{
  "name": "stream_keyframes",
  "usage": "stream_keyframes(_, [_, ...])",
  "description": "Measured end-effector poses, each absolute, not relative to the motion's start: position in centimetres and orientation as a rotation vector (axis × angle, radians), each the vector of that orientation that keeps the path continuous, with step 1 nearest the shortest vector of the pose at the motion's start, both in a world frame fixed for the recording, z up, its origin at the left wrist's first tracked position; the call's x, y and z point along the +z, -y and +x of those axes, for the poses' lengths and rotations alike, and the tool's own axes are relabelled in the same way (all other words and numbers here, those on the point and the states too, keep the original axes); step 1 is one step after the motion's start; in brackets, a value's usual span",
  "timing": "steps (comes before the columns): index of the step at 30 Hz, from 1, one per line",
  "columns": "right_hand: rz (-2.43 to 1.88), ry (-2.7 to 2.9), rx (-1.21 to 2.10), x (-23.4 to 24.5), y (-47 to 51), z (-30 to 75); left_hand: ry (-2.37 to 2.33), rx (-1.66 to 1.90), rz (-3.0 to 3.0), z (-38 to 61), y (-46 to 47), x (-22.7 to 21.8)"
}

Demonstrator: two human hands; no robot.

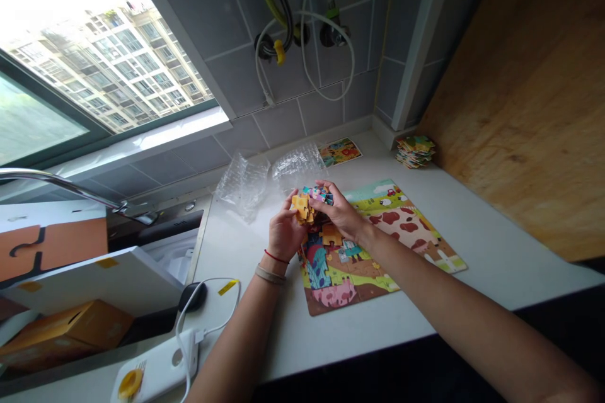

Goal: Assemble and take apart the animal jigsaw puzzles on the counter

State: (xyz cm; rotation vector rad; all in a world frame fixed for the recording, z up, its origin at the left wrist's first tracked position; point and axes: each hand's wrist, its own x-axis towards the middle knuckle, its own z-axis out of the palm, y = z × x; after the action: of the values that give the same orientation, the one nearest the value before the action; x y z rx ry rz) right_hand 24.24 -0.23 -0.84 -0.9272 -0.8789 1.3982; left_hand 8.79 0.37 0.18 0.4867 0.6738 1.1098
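Observation:
My left hand (287,231) is closed around a stack of yellow jigsaw puzzle pieces (300,206). My right hand (344,214) is closed on more jigsaw puzzle pieces (317,192), with pink and blue colours, right beside the yellow ones. Both hands are raised over the top left part of a farm jigsaw puzzle (350,274) on the counter. A brown cow patch, a pink pig and a green strip show on it. A loose orange piece (331,235) lies on the puzzle under my right hand. My right forearm hides part of the picture.
Crumpled clear plastic bags (243,186) lie behind my left hand, near a small picture card (340,151). A pile of puzzle pieces (414,151) sits by the wooden panel (515,113). At left are a sink with boxes, a faucet (137,211) and a white power bank (158,368) with a cable.

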Motion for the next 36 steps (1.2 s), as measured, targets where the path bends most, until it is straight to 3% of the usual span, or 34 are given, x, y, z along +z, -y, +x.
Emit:
stream_keyframes(18, [-1.111, 1.004, 0.831, -2.0, -0.4, 24.5, -0.725, 0.992, 0.595, 9.3, 0.2, 0.2])
stream_keyframes(36, [-1.147, 0.993, 0.713, -1.7, -0.9, 25.7, -0.826, 1.019, 0.563, 9.2, -0.4, 0.0])
